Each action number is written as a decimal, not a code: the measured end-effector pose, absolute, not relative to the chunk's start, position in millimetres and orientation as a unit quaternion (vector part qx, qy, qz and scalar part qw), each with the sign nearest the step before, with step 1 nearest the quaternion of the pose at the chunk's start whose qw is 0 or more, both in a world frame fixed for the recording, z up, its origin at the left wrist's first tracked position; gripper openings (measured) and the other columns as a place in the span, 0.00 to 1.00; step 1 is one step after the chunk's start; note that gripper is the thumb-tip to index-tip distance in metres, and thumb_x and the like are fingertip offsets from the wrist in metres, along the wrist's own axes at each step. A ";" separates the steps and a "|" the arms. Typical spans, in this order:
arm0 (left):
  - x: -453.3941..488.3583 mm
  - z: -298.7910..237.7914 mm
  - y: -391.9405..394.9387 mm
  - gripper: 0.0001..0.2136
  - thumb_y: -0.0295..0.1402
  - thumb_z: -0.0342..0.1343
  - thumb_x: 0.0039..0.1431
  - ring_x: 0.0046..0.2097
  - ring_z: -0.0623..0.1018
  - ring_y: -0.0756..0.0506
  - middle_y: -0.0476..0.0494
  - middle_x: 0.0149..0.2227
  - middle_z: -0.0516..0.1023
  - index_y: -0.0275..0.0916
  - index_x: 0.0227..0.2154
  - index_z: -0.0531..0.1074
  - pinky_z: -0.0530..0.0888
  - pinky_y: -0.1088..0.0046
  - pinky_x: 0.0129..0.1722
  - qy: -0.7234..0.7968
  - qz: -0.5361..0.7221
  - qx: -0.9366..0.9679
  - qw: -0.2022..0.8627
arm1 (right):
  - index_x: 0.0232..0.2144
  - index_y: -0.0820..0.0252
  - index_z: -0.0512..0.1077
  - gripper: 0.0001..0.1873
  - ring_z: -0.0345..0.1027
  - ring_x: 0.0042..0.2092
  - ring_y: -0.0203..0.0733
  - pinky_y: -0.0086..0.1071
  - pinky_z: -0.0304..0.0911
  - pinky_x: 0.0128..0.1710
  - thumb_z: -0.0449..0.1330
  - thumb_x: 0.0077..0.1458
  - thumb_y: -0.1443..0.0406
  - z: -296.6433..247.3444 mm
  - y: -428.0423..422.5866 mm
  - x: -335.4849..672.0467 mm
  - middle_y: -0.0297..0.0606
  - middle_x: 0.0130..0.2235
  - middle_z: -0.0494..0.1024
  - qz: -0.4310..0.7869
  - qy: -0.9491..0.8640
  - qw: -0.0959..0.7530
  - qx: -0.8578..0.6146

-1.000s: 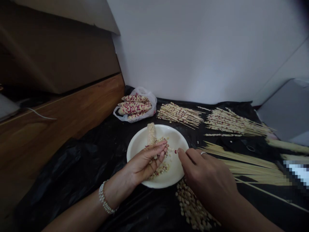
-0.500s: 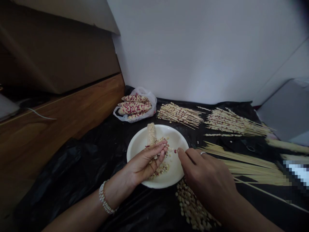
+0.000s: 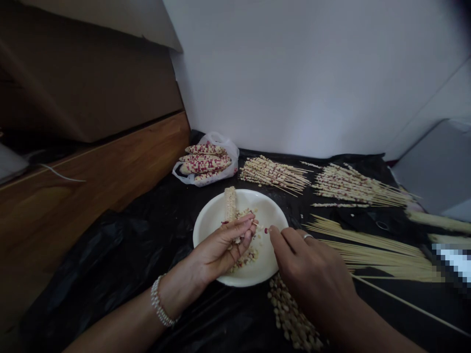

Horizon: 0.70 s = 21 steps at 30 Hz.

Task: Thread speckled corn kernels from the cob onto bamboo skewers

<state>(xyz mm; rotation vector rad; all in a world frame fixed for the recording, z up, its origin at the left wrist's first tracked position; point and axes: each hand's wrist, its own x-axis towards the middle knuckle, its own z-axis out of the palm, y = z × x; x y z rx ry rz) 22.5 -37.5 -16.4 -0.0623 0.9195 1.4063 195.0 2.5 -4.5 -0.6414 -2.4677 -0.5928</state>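
Note:
Over the white bowl [image 3: 202, 219], my left hand [image 3: 228, 244] pinches a pale corn kernel [image 3: 255, 223] between thumb and fingertips. My right hand [image 3: 307, 262], with a ring on one finger, is closed just right of it. A red corn kernel [image 3: 266, 230] shows at its fingertips, near the end of a thin skewer. The skewer [image 3: 408, 306] seems to run back under my right hand toward the lower right; the gripped part is hidden. Inside the bowl, a mostly stripped corn cob [image 3: 230, 203] leans on the far rim above loose kernels [image 3: 247, 259].
Speckled corn cobs [image 3: 206, 164] fill a plastic bag behind the bowl. Kernel-threaded skewers lie in two piles [image 3: 274, 174] [image 3: 344, 185]. Bare skewers [image 3: 382, 250] spread at right. Seed-like pieces [image 3: 290, 314] lie in front, on black plastic sheeting [image 3: 121, 260]. A wooden board [image 3: 147, 152] borders the left.
My right hand has shifted slightly left toward my left fingertips, and the long skewer's rear end has swung a little lower. My left hand stays nearly in place.

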 end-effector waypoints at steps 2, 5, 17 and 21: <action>22.1 -17.2 -37.3 0.10 0.17 0.59 0.51 0.33 0.79 0.54 0.44 0.35 0.80 0.31 0.37 0.76 0.76 0.84 0.34 0.397 0.617 -0.025 0.679 | 0.41 0.67 0.72 0.16 0.62 0.27 0.39 0.33 0.52 0.26 0.57 0.47 0.74 -5.9 2.9 194.3 0.37 0.28 0.72 -0.221 -0.910 0.263 -0.230; 21.5 -19.2 -36.8 0.10 0.19 0.60 0.52 0.33 0.79 0.53 0.43 0.34 0.80 0.30 0.38 0.76 0.75 0.84 0.34 0.388 0.612 -0.019 0.689 | 0.41 0.68 0.72 0.15 0.62 0.27 0.38 0.33 0.53 0.26 0.55 0.49 0.74 -7.3 3.9 194.1 0.38 0.28 0.72 -0.223 -0.910 0.268 -0.226; 21.2 -15.7 -37.5 0.08 0.18 0.59 0.53 0.32 0.79 0.52 0.42 0.33 0.80 0.29 0.36 0.75 0.77 0.83 0.32 0.389 0.596 -0.034 0.702 | 0.41 0.70 0.72 0.15 0.63 0.28 0.38 0.33 0.55 0.26 0.53 0.52 0.76 -8.2 0.9 192.0 0.39 0.28 0.73 -0.240 -0.902 0.280 -0.225; 18.7 -20.7 -38.5 0.10 0.19 0.61 0.51 0.34 0.80 0.52 0.41 0.34 0.81 0.29 0.38 0.75 0.77 0.81 0.36 0.370 0.583 -0.012 0.723 | 0.41 0.70 0.73 0.15 0.63 0.27 0.37 0.32 0.54 0.25 0.52 0.52 0.75 -8.9 -0.4 191.5 0.40 0.28 0.74 -0.249 -0.899 0.284 -0.222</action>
